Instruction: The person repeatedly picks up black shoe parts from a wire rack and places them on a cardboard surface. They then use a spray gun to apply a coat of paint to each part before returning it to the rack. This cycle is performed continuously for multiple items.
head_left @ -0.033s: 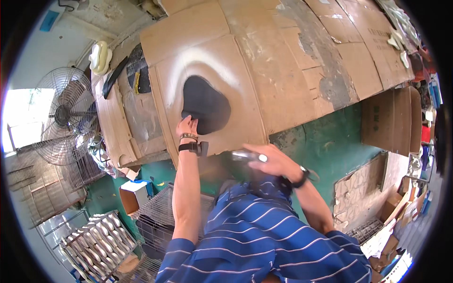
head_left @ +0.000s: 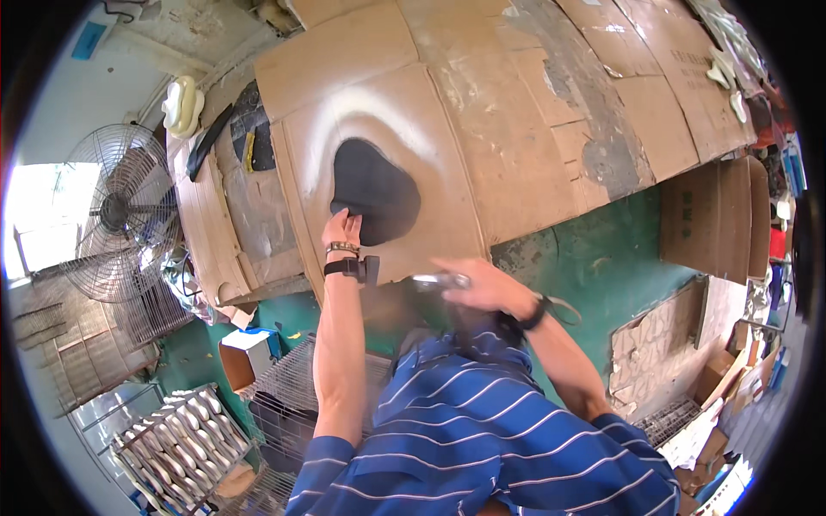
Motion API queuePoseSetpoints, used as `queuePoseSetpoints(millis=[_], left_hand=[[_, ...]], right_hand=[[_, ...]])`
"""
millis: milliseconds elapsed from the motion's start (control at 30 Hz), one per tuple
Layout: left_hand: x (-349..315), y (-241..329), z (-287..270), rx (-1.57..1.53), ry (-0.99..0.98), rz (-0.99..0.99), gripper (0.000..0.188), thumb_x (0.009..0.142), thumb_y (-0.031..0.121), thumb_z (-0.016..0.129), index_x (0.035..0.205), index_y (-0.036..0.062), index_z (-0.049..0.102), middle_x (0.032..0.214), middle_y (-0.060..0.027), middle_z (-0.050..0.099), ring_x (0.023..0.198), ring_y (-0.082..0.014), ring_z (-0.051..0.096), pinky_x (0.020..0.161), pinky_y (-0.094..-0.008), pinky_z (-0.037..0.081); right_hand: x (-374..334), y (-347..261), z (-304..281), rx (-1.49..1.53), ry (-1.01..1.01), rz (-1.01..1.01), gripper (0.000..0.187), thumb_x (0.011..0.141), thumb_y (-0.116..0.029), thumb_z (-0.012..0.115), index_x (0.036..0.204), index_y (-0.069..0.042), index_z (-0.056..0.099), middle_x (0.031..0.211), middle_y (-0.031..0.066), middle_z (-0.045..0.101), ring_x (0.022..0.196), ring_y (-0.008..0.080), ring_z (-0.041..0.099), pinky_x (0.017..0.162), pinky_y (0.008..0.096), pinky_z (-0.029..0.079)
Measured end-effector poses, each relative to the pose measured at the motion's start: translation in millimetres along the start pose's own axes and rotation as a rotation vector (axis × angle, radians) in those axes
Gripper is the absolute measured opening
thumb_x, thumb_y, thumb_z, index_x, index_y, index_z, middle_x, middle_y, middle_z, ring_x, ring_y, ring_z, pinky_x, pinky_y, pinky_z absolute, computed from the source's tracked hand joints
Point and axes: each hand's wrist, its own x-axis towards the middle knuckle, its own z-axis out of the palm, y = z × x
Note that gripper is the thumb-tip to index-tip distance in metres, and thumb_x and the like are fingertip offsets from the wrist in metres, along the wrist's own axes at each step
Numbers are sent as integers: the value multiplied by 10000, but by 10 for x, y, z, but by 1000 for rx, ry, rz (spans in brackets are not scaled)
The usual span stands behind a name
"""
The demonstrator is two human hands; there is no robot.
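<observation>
- Pad [head_left: 379, 185]: on the worktop's [head_left: 525, 163] left half, near its front edge; a tug could crease it.
- Left hand [head_left: 342, 228]: grip narrow, pinching the pad's near-left edge.
- Right hand [head_left: 492, 289]: grip around a blurred metal tool [head_left: 440, 280]; swinging low could knock it against the front edge.

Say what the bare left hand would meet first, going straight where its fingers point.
The bare left hand would likely meet the black, flat, rounded sheet, whose edge it seems to touch; depth is unclear.
</observation>
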Motion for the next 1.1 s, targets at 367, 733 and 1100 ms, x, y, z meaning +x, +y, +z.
queuePoseSetpoints(millis=[367,733,1100], left_hand=[[-39,779,607,-314,-275,-74,207,757,62,539,938,7,623,1043,-125,700,977,-321,663,919,-461,504],[-1110,1979,-67,-631,-256,383,192,760,98,546,893,-2,642,1112,-192,681,1062,-348,650,1008,-503,488],[-2879,943,-2746,-1044,-120,456,358,735,94,502,1029,-26,669,1063,-160,716,993,-346,685,950,-470,525]], right_hand=[[1513,805,274,304,-182,482,1089,700,41,680,1569,36,24,737,188,683,490,216,609,383,354,408],[1495,656,176,301,-189,569,1147,663,56,698,1589,-14,24,631,97,639,401,138,498,347,307,305],[950,672,917,73,-134,91,878,736,37,695,1531,9,322,936,46,662,730,133,608,652,279,524]])
